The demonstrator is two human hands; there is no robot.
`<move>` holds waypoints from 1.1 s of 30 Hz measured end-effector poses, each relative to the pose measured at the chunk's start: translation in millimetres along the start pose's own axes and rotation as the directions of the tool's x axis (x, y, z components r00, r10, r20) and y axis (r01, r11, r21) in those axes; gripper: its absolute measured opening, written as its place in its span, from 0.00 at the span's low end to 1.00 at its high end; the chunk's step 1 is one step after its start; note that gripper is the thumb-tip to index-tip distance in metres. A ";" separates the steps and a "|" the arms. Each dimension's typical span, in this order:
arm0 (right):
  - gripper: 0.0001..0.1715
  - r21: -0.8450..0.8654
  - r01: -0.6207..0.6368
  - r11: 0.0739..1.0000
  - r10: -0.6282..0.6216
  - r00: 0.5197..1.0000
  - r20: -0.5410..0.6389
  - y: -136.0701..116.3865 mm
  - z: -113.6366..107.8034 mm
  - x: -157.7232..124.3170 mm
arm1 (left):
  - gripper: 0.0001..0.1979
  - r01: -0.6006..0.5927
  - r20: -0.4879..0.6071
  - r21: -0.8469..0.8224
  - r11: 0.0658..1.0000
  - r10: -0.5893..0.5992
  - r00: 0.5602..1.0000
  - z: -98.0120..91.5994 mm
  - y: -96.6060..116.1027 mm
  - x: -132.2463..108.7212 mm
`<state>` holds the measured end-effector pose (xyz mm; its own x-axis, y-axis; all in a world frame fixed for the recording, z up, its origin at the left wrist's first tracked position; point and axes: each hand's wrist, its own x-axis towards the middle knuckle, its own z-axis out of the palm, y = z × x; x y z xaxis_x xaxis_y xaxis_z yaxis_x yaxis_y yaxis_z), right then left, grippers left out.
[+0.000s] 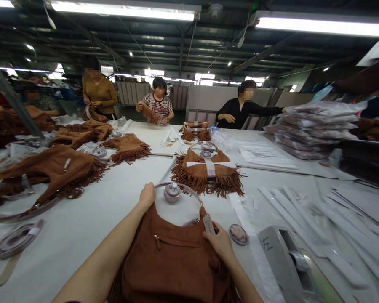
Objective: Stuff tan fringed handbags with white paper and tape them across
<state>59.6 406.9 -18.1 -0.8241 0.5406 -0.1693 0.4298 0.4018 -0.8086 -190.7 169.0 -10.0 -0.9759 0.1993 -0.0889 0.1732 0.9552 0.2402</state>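
A brown suede handbag [173,261] with a zip pocket lies in front of me, its wrapped handle [189,191] arching away from me. My left hand [148,195] is closed on the handle's left end, at the bag's top corner. Near the right corner, my right hand [219,242] pinches a pale hang tag [209,225] against the bag; some of its fingers are hidden. A coiled, wrapped strap [172,192] lies inside the handle's arch. Another wrapped coil [238,234] rests on the table just right of my right hand.
Fringed brown bags [50,168] cover the left of the white table [113,202]. A banded fringed bag [208,170] lies ahead. A tape dispenser [287,265] and white strips [303,223] are at right, before stacked bagged goods [316,126]. Several co-workers stand across the table.
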 end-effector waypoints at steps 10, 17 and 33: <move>0.32 -0.074 0.056 0.996 -0.054 0.998 0.028 5.0 2.9 -6.7 | 0.15 -0.047 -0.087 -0.091 0.995 0.040 0.995 -9.4 -18.5 -44.0; 0.38 -0.215 0.194 0.957 -0.243 0.941 -0.236 18.6 29.3 -17.0 | 0.25 -0.478 -0.092 -0.284 0.831 0.472 0.877 -2.4 31.6 -153.2; 0.20 -0.350 0.167 0.922 -0.196 0.980 -0.047 -0.2 16.8 19.0 | 0.30 -0.575 0.160 -0.174 0.799 0.599 0.784 50.1 -1.0 -136.5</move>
<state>37.6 404.6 -30.6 -0.8739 0.4857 0.0189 0.3875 0.7196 -0.5763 -51.0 151.8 -46.6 -0.6403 0.7638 -0.0810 0.6766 0.6108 0.4113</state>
